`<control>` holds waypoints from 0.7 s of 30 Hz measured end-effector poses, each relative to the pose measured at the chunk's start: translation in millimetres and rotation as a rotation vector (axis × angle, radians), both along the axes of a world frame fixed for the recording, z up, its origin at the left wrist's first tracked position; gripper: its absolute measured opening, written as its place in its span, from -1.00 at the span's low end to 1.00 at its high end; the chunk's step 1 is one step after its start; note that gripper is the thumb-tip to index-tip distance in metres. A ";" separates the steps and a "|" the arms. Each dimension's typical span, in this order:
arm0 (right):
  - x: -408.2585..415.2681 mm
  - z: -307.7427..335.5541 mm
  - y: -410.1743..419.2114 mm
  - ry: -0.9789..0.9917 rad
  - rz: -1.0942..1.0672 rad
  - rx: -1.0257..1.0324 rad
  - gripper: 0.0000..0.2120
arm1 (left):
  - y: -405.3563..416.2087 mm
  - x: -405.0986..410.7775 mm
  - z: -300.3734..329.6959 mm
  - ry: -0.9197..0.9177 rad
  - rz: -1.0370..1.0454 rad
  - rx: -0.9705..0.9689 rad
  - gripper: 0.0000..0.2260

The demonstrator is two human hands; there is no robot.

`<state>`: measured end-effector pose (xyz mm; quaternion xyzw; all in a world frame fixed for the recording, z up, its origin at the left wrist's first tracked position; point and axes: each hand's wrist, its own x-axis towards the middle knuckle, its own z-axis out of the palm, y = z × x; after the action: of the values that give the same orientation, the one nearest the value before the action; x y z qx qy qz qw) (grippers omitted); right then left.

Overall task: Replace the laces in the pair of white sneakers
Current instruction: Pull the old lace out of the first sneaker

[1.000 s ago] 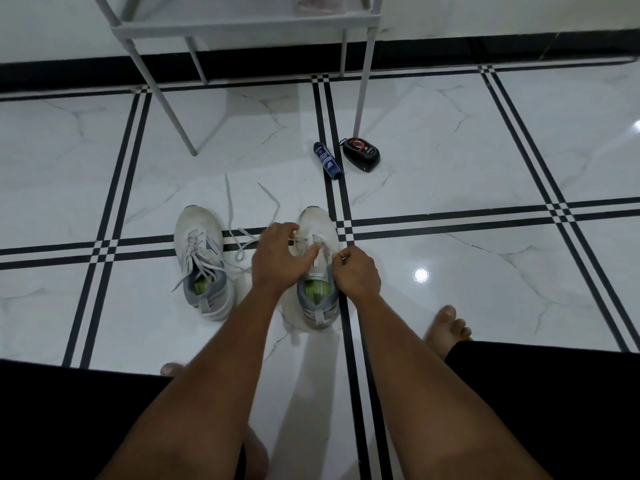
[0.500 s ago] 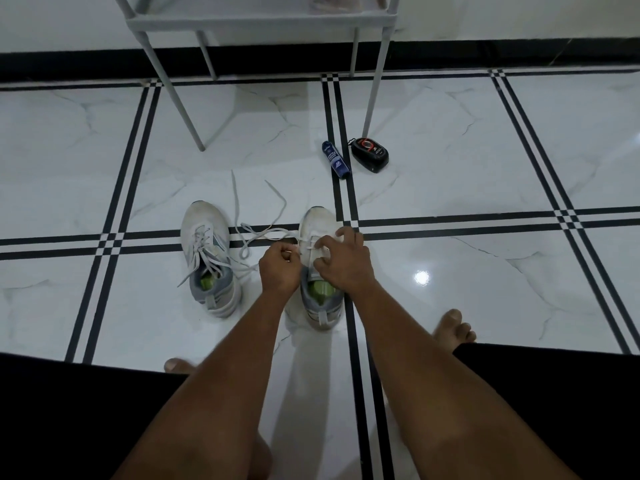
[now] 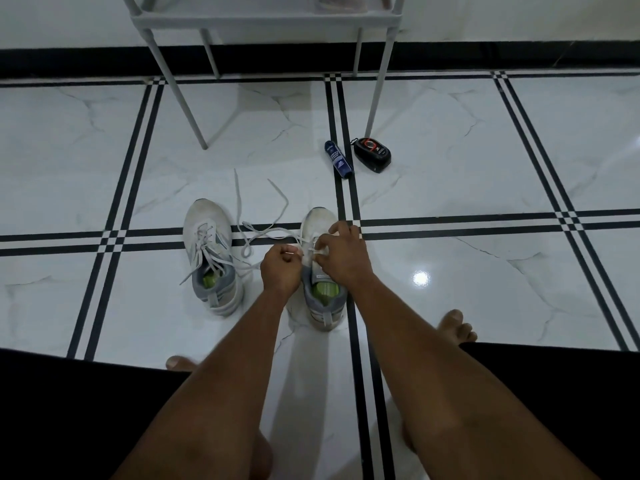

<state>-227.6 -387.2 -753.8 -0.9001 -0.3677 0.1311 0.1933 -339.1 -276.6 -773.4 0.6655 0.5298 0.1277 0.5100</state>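
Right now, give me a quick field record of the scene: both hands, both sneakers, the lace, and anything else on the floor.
left hand: fingers curled, pinching the lace beside the right sneaker
right hand: fingers curled on the lace over the right sneaker's eyelets
right sneaker: upright on the floor, being worked on
left sneaker: upright, laced, ends loose
lace: white, loose ends trailing on the tiles between the sneakers
blue tube: lying on the tiles
black shoe-polish sponge: beside the tube
grey rack: standing beyond the shoes

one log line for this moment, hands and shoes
left hand: pinches lace | right hand: pinches lace at right sneaker | left sneaker: untouched, laced | step: lacing
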 end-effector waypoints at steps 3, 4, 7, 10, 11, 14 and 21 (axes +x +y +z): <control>0.4 -0.5 0.4 -0.040 0.011 0.021 -0.88 | -1.4 0.8 3.6 0.003 -0.006 0.022 -0.95; 0.6 -0.6 0.4 -0.061 -0.002 0.027 -0.88 | -1.8 0.6 4.7 0.004 -0.005 0.028 -0.94; 5.5 3.4 0.5 -0.074 -0.251 0.056 -0.80 | -3.1 0.1 5.7 0.015 0.016 0.035 -0.92; 12.2 10.3 -3.3 0.049 -0.581 0.072 -0.74 | -4.0 0.5 7.5 0.023 -0.006 0.047 -0.92; 12.4 9.7 -5.8 0.058 -0.584 0.091 -0.72 | -4.8 0.6 8.4 0.032 -0.025 0.054 -0.90; 6.1 3.2 -11.6 0.047 -0.363 0.220 -0.64 | -5.9 1.4 12.1 0.046 -0.058 0.077 -0.85; -6.7 -8.7 -0.6 -0.056 -0.034 0.084 -0.88 | -8.5 0.0 12.3 0.036 -0.063 0.092 -0.83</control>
<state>-234.3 -387.9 -762.5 -0.9007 -0.3627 0.0872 0.2227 -339.2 -285.1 -761.0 0.7066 0.5113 0.1238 0.4732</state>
